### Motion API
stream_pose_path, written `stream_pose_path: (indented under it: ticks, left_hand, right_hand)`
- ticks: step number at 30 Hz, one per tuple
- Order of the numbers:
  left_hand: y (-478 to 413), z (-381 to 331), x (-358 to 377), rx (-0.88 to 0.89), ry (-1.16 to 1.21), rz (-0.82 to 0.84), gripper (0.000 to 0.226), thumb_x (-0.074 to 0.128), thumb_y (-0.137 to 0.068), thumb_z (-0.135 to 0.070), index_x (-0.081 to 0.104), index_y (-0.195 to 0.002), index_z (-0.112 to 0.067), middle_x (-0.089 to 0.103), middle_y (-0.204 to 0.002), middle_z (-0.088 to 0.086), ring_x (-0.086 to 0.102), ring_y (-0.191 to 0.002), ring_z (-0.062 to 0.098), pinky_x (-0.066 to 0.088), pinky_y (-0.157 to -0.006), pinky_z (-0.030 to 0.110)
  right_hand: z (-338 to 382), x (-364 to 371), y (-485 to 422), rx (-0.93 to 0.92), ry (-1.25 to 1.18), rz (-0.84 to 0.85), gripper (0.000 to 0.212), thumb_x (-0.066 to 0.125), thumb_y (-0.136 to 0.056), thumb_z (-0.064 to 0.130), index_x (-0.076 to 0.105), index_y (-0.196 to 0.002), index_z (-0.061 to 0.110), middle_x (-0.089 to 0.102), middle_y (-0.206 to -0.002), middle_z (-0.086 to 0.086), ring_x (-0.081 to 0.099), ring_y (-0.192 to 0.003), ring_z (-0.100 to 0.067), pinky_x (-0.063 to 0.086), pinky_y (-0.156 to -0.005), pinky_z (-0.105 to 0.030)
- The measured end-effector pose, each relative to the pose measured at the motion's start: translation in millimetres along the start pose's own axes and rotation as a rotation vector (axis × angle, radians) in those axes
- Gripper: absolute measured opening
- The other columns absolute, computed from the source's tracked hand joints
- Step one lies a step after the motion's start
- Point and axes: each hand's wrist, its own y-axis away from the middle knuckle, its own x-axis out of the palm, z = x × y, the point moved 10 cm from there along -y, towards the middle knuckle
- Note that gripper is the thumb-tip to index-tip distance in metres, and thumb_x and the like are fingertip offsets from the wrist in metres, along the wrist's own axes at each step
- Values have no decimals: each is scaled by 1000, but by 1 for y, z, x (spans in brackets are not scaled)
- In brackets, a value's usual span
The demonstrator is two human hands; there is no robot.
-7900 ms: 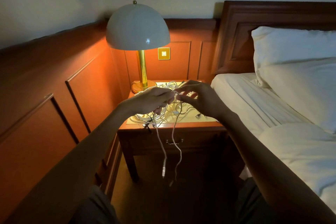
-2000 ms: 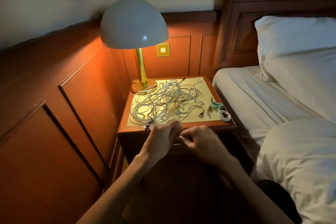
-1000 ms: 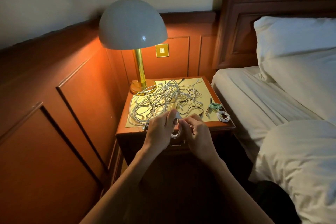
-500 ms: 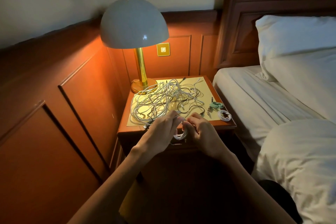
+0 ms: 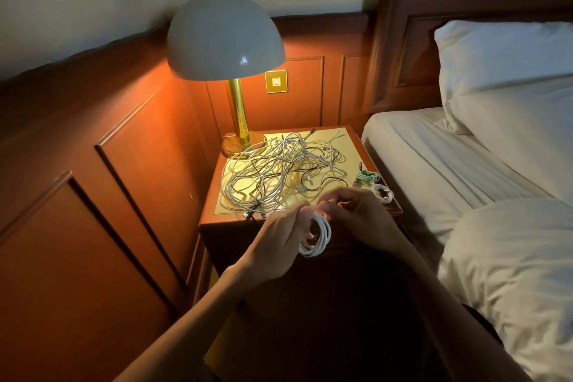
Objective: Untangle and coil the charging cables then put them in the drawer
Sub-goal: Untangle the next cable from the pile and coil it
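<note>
1. Gripping a white coiled cable (image 5: 321,236), the left hand (image 5: 280,240) curls its fingers round the loops, well in front of the lamp (image 5: 226,37) and past the tabletop's (image 5: 347,139) near edge.
2. The right hand (image 5: 356,217) pinches the coil's top end.
3. A tangle of cables (image 5: 279,174) lies on the tabletop, just in front of the lamp's base.
4. A green coil (image 5: 367,177) and a small white coil (image 5: 383,192) sit farther right of the lamp, by the tabletop's edge.
</note>
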Motion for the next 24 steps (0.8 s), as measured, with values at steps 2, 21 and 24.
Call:
stream_pose_path:
  ticks: [2,21,24]
  left_hand:
    - [-4,8,-8,-34,-51,-97,29,31,-109,-27,54,-93,-20,48,-62,-7,50,-52,9,40,-50,25]
    - [-10,8,-8,28,-477,-81,29,37,-106,-27,61,-100,-11,50,-89,-6,45,-72,4,34,-65,14]
    - [-13,11,-9,17,-430,-73,33,35,-107,-31,59,-97,-11,45,-83,-11,42,-66,5,30,-62,13]
  right_hand:
    - [-8,9,3,36,-67,-115,10,64,-95,20,74,-98,16,73,-94,6,69,-81,-11,54,-70,-25]
    - [-32,45,25,595,-493,-3,13,71,-83,6,73,-96,8,75,-98,-11,70,-98,-23,56,-88,-31]
    - [-18,40,19,469,-416,14,10,71,-84,5,73,-91,12,74,-91,-9,68,-83,-16,55,-77,-25]
